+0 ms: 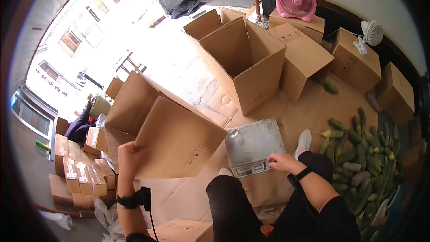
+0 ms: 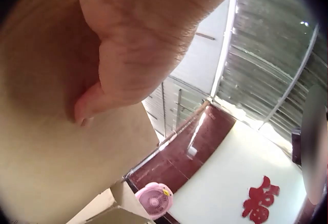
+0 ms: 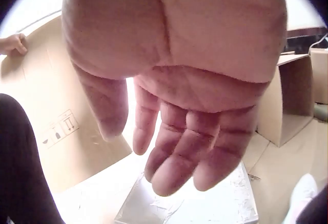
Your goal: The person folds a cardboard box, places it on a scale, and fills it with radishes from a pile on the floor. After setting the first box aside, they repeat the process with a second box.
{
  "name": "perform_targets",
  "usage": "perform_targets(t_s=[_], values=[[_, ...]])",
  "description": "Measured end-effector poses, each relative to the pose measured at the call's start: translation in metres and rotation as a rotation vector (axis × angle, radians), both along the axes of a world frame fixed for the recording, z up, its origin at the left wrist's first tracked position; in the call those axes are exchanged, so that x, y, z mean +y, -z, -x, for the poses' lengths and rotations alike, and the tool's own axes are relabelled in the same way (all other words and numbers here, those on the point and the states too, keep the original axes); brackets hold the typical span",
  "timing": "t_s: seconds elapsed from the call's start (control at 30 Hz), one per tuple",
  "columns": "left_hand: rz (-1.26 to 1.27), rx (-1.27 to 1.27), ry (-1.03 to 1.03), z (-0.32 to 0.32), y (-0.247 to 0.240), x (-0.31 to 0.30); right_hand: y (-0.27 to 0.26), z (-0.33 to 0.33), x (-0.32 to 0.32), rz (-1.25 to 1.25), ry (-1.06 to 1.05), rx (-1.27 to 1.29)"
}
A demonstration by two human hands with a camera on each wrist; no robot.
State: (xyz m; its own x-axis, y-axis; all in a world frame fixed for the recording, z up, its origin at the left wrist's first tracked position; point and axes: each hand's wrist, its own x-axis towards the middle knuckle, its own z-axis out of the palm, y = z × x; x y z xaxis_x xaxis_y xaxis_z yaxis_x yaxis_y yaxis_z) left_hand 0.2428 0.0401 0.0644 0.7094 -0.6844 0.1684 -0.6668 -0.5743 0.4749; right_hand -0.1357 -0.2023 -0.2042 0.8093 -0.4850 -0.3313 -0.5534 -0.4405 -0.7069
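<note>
A seated person in black grips the edge of an open cardboard box [image 1: 179, 141] with the left hand [image 1: 132, 156], its fingers curled over the edge of a raised panel. The right hand [image 1: 283, 163] hangs over the near right corner of a flat scale [image 1: 255, 141], fingers loosely bent and holding nothing; whether they touch the scale cannot be told. The box stands at the person's left, just beside the scale, which lies on flattened cardboard [image 1: 170, 192] in front of the knees. Printed on the box panel are handling marks [image 3: 61, 128], among them a pair of arrows; smaller print there is too blurred to read. A label strip [image 1: 251, 168] on the scale's near edge is likewise illegible. On the white wall, the left wrist view shows a large red Chinese character, "福" [image 2: 261, 201]. Beyond the scale stands a second open box [image 1: 257, 80], tall and also bearing faint print. A heap of green, cucumber-like vegetables [image 1: 371, 161] spreads over the ground to the person's right. Behind, a pink fan [image 1: 296, 0] with a yellow beak sits on a closed carton [image 1: 309, 24], near a small white fan [image 1: 372, 32]. Smaller taped cartons [image 1: 85, 177], some with unreadable white labels, are stacked at far left.
</note>
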Motion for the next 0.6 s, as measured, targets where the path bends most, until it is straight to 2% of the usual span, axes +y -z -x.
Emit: perform_targets(t_s=[0.07,0.13,0.2,0.27,0.43,0.53,0.6], values=[[-0.137,-0.186,0.119,0.029,-0.014,0.011,0.003,-0.001,0.003,-0.084,-0.01,-0.083],[-0.1,-0.186,0.165,0.055,-0.018,0.017,-0.006,-0.003,0.008,-0.195,0.006,-0.127],[-0.206,-0.335,0.265,0.074,-0.023,0.022,-0.016,-0.003,0.024,-0.298,0.021,-0.175],[-0.202,-0.354,0.286,0.091,-0.026,0.023,-0.03,-0.004,0.037,-0.468,0.003,-0.207],[-0.179,-0.321,0.407,0.133,-0.037,0.013,-0.055,-0.001,0.068,-0.448,-0.112,-0.359],[-0.168,-0.339,0.464,0.153,-0.043,0.004,-0.063,0.003,0.078,-0.504,-0.001,-0.38],[-0.179,-0.272,0.519,0.167,-0.045,-0.004,-0.055,0.01,0.08,-0.561,0.242,-0.391]])
